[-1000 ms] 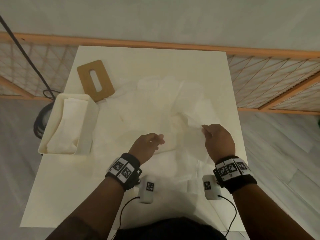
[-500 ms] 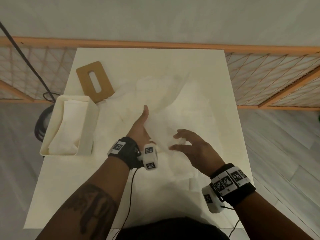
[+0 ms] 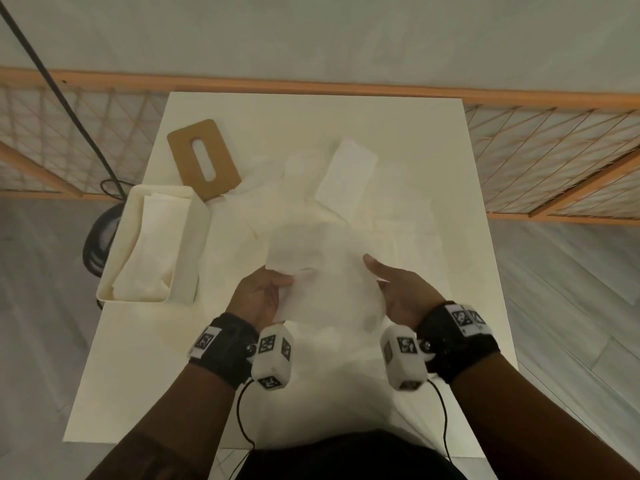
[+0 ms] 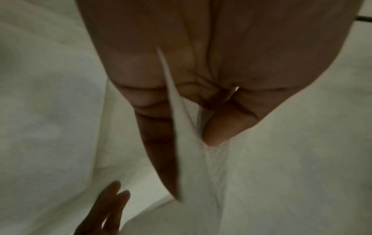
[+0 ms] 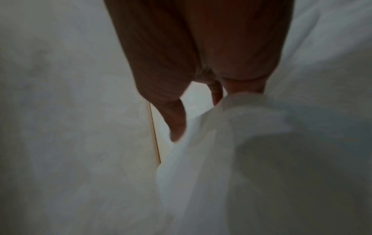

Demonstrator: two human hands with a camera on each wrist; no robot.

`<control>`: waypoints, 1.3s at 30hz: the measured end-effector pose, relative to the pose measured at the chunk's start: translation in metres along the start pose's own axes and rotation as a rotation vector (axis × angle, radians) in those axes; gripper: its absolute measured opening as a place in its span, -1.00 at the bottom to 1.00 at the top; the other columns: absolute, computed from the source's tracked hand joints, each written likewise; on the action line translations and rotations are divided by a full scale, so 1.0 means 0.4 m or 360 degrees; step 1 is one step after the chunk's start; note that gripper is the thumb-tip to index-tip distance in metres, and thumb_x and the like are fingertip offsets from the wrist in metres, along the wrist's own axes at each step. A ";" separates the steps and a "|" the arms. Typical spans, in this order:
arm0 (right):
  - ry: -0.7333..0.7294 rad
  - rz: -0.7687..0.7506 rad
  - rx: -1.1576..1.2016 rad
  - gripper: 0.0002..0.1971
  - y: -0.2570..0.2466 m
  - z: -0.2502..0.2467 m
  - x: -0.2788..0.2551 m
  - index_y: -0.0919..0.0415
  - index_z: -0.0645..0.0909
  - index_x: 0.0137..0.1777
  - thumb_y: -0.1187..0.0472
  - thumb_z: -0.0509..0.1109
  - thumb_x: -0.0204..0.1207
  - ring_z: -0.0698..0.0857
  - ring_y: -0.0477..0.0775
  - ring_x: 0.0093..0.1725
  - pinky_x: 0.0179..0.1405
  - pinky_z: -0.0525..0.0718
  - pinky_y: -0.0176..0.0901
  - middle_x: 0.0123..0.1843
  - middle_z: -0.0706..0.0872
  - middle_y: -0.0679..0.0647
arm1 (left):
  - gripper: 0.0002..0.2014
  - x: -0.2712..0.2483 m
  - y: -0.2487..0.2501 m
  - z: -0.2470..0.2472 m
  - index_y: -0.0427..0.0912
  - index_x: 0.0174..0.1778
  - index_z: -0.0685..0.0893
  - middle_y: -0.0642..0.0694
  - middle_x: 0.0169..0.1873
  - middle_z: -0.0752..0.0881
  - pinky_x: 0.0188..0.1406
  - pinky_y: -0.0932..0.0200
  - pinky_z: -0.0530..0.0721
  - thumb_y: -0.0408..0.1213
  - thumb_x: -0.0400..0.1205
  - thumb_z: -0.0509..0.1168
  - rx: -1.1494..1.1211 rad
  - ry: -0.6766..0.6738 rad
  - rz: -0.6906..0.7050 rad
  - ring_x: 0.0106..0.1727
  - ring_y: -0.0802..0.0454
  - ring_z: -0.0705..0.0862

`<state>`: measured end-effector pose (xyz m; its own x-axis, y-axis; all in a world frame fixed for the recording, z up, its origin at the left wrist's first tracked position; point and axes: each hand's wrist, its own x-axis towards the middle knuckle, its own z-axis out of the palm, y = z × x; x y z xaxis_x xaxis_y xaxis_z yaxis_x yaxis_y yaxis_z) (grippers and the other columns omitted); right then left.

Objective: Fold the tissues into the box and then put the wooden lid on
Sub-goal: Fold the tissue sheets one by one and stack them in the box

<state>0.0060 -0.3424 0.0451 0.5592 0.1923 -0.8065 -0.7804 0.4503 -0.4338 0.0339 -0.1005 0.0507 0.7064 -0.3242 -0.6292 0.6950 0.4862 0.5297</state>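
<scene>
Over the near middle of the tabletop (image 3: 346,112) we held one tissue (image 3: 325,271) up between our two hands. Our left hand (image 3: 259,296) pinched its left edge between thumb and fingers; the left wrist view showed the sheet (image 4: 181,135) running edge-on between the thumb (image 4: 221,127) and the fingers. Our right hand (image 3: 398,292) gripped the right edge, thumb stretched forward along the sheet, and the right wrist view showed the paper (image 5: 221,143) bunched against its fingers. The hands were apart, with the sheet spanning the gap. Beneath it more loose tissues (image 3: 346,174) lay spread over the middle of the tabletop, one of them folded into a rectangle farther back. The box (image 3: 194,265) stood at the left edge with folded tissues (image 3: 149,251) already inside. The wooden lid (image 3: 204,161) with its slot lay flat just behind the box, off it.
</scene>
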 end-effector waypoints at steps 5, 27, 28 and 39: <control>-0.0181 0.0110 -0.0323 -0.50 -0.046 0.015 0.015 0.44 0.60 0.46 0.25 0.55 0.57 0.72 0.43 0.35 0.31 0.72 0.32 0.39 0.72 0.39 | -0.62 -0.025 0.020 -0.038 -0.36 0.08 0.80 -0.29 -0.04 0.85 -0.16 -0.02 0.83 -0.60 0.48 0.16 0.0012 -0.0040 0.0116 -0.04 -0.20 0.86; -0.0039 -0.0411 -0.0483 -0.61 -0.070 -0.071 -0.021 0.45 0.76 0.16 0.39 0.08 0.63 0.74 0.43 0.13 0.17 0.73 0.18 0.25 0.79 0.31 | -0.67 0.020 0.011 -0.113 -0.42 -0.02 0.78 -0.30 0.07 0.79 -0.08 -0.04 0.75 -0.24 0.52 0.26 0.0557 0.0007 0.0083 -0.02 -0.23 0.73; -0.0054 -0.0369 -0.0424 -0.61 -0.066 -0.074 -0.023 0.42 0.75 0.22 0.27 0.12 0.69 0.73 0.39 0.07 0.14 0.71 0.17 0.21 0.79 0.30 | -0.65 0.024 0.008 -0.110 -0.42 -0.02 0.78 -0.30 0.07 0.80 -0.07 -0.04 0.74 -0.16 0.63 0.26 0.0576 0.0048 0.0042 -0.03 -0.22 0.71; 0.0488 -0.0613 -0.1606 -0.75 0.101 -0.138 0.021 -0.09 0.86 -0.14 0.32 0.50 0.60 0.77 0.02 -0.14 -0.15 0.73 -0.21 -0.10 0.83 0.04 | -0.82 0.014 -0.076 -0.122 0.06 -0.19 0.78 0.22 -0.31 0.74 -0.24 0.36 0.55 -0.36 0.59 0.47 0.2184 0.0213 0.0298 -0.37 0.25 0.68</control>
<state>-0.0362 -0.3706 -0.0012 0.8282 -0.0926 -0.5528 -0.5173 -0.5058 -0.6903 0.0102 -0.0774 0.0033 0.8386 -0.2264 -0.4955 0.2225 -0.6879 0.6909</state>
